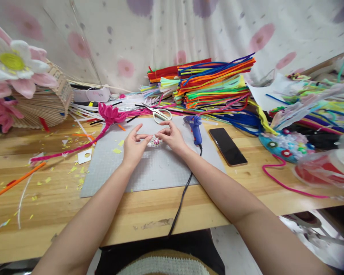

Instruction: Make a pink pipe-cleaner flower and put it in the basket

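Observation:
Over the grey cutting mat [109, 172], my two hands come together around a small white and pink flower-like piece [156, 141]. The thumb and forefinger of my left hand [134, 147] pinch at its left side, where a small white blob shows. From the right, my right hand [173, 138] pinches at its upper edge, with fingertips close to those of the left. The exact grip points are too small to make out. Just beyond my fingers lie white-handled scissors [162, 114]. A blue glue gun [195, 130] rests to the right of my right hand.
A black phone [227, 146] lies right of the mat. Bundled pipe cleaners [215, 84] are piled at the back. On the left are a pink pipe-cleaner flower [111, 114], yellow scraps and an orange stick [17, 182]. The glue gun's black cord [183, 194] crosses the table's front edge.

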A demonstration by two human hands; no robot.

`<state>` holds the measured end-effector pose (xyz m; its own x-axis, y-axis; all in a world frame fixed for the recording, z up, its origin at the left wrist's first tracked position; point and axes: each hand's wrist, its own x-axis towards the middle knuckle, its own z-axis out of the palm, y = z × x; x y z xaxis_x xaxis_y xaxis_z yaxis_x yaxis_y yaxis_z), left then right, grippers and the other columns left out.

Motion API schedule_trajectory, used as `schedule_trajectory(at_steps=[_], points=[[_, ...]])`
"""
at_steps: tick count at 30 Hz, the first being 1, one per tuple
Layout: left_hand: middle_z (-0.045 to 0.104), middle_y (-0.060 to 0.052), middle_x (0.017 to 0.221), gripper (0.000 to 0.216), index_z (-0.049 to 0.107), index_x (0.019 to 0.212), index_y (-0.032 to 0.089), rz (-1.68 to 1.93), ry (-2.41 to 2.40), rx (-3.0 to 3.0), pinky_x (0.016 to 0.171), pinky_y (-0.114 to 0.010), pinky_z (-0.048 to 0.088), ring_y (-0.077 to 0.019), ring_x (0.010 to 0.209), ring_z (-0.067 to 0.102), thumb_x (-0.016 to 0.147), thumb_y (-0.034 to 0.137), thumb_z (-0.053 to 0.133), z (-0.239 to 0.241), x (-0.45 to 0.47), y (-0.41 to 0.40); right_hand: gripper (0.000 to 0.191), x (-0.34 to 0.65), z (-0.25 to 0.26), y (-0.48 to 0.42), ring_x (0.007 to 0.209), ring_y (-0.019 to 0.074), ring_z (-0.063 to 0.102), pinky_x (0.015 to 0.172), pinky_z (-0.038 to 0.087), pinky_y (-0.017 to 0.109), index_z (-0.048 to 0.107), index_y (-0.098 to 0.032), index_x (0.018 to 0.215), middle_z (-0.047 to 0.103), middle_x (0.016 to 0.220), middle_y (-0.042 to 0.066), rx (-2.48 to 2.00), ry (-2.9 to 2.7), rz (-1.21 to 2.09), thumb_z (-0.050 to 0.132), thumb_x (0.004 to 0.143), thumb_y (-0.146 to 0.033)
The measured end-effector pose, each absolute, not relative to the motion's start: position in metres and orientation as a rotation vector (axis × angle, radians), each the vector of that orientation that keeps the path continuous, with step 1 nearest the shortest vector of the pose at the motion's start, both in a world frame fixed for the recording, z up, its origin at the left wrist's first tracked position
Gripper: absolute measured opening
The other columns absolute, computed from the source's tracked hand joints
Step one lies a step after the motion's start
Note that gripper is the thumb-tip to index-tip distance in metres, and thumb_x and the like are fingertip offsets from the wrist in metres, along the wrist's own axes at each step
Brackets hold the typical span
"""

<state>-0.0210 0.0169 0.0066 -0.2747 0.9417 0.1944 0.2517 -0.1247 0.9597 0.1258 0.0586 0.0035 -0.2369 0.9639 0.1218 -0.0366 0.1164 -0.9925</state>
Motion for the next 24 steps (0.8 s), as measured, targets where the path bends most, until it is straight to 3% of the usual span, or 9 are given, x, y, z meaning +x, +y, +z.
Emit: schedule_trajectory(at_steps=[10, 17, 24], points=[[0.068, -0.003, 0.077, 0.050, 0.055, 0.111, 0.018, 1.548, 1.530, 1.250, 0.074, -0.029, 0.047, -0.0152, 0.076, 0.063, 0.065, 0.028, 0.070, 0.001, -0.036, 0.026, 0.036, 0.135, 0.005, 0.061, 0.057, 0.0098, 0.055, 0.058, 0.043, 0.024, 0.043, -0.024, 0.092, 0.061, 0.065, -0.008, -1.155, -1.458, 1.135, 0.067, 0.065, -0.027], [0.057, 0.002, 0.074, 0.027, 0.044, 0.098, 0.021, 1.715, 1.421, 1.409, 0.078, -0.031, 0.048, -0.0134, 0.077, 0.064, 0.073, 0.020, 0.057, 0.001, -0.053, 0.027, 0.035, 0.142, -0.004, 0.065, 0.060, 0.0106, 0.057, 0.061, 0.043, 0.025, 0.045, -0.025, 0.093, 0.063, 0.067, -0.007, -1.282, -1.545, 1.072, 0.067, 0.066, -0.025], [0.054, 0.001, 0.076, 0.031, 0.042, 0.102, 0.023, 1.204, 1.306, 1.888, 0.077, -0.034, 0.049, -0.0226, 0.106, 0.059, 0.074, 0.014, 0.052, 0.009, -0.044, 0.013, 0.033, 0.135, -0.010, 0.065, 0.065, 0.0121, 0.060, 0.065, 0.043, 0.027, 0.046, -0.024, 0.093, 0.064, 0.068, -0.006, -1.333, -1.599, 0.989, 0.066, 0.067, -0.027]])
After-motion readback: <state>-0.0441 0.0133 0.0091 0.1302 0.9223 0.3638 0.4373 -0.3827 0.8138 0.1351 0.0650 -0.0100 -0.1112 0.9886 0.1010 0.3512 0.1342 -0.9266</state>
